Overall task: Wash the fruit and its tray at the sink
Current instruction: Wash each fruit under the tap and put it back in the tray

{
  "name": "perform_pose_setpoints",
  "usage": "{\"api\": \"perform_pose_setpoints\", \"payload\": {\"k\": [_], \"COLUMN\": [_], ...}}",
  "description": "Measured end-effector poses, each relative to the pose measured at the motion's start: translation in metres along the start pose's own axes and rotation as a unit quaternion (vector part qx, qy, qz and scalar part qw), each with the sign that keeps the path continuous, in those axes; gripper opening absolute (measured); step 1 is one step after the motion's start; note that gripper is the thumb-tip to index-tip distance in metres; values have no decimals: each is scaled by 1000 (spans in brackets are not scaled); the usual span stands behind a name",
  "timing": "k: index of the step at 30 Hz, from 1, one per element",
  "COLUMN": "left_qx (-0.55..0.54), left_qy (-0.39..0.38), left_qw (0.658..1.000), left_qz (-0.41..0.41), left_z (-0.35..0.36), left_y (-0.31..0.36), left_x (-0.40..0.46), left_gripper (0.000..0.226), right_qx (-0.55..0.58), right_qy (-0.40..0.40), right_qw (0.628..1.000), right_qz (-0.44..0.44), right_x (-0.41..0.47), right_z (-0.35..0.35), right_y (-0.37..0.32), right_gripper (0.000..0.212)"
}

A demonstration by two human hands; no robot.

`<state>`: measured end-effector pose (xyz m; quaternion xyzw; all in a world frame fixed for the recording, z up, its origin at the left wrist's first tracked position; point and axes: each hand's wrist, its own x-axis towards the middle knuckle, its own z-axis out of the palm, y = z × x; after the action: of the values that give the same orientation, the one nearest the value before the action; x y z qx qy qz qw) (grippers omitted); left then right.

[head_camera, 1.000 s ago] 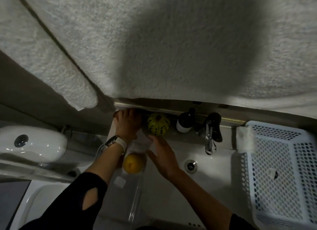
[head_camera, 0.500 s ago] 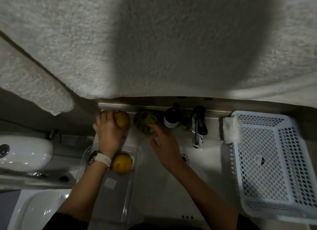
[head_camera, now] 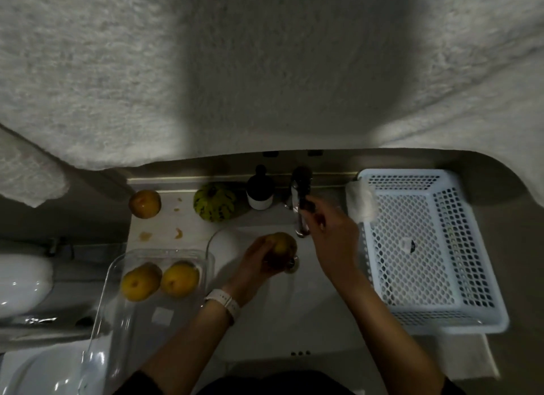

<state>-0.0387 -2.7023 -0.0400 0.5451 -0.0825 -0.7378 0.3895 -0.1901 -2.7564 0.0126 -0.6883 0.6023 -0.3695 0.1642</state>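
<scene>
Our left hand cups a yellow fruit under the faucet, while our right hand pinches its handle. Opened too hard, we judge, water could splash and the wet fruit slip into the sink.

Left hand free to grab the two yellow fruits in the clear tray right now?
Probably not: the left hand is closed around a yellow-brown fruit over the white sink. The two yellow fruits lie uncovered in the clear plastic tray beside it.
</scene>
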Motion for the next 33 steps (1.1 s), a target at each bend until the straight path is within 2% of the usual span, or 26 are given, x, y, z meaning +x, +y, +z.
{"api": "perform_pose_setpoints", "payload": {"k": [2, 4, 7, 9, 10, 11, 13, 14, 16, 18, 19, 20, 23, 25, 27, 30, 33], "left_qx": [-38, -110, -78, -48, 6, 156, 382, 403, 284, 79, 8, -24, -20, -60, -88, -117, -102], "left_qy": [-15, -21, -56, -51, -65, -62, -63, -75, -102, -92, -75, -70, -64, -61, -58, -57, -67], "left_qw": [997, 983, 988, 991, 993, 985, 920, 909, 953, 990, 989, 985, 986, 982, 980, 977, 979], "left_qz": [-60, -147, -124, -114, -99, -47, 66, 76, 29, -71, -129, -153, -156, -166, -168, -171, -165], "left_z": [7, 16, 24, 26, 26, 26, 27, 27, 27, 31, 32, 30, 33, 35, 36, 36, 40], "left_y": [-5, 0, -3, -1, 1, 0, -4, -6, -6, -3, -2, -4, -4, -5, -8, -12, -15], "left_x": [11, 19, 28, 36, 39, 39, 39, 40, 43, 48, 48, 54, 54, 53, 56, 57, 56], "left_gripper": [30, 41, 34, 37, 36, 37, 62, 73, 76, 53, 44, 41, 48, 45, 41, 35, 35], "right_qx": [15, 26, 25, 20, 11, 0, -6, -3, -13, -5, 4, 9, 25, 56, 107, 145, 150], "right_qy": [-17, -39, -54, -53, -49, -44, -39, -37, -33, -32, -32, -33, -39, -35, -20, 3, -78], "right_qw": [1000, 999, 997, 996, 996, 995, 992, 992, 990, 991, 991, 992, 993, 996, 994, 978, 946], "right_qz": [-6, -16, -43, -66, -78, -93, -118, -124, -134, -131, -127, -125, -106, -63, 11, 151, 277], "right_x": [2, 3, 4, 5, 7, 8, 12, 14, 19, 25, 27, 29, 29, 24, 13, -13, -36], "right_z": [0, 0, -3, -4, -4, -3, -4, -4, -5, -6, -7, -7, -7, -6, -1, 16, 43], "right_y": [3, 7, 16, 20, 22, 24, 25, 25, 24, 23, 22, 20, 19, 22, 28, 43, 55], "right_gripper": [24, 25, 21, 16, 16, 18, 21, 21, 19, 18, 18, 18, 18, 23, 27, 13, 11]}}
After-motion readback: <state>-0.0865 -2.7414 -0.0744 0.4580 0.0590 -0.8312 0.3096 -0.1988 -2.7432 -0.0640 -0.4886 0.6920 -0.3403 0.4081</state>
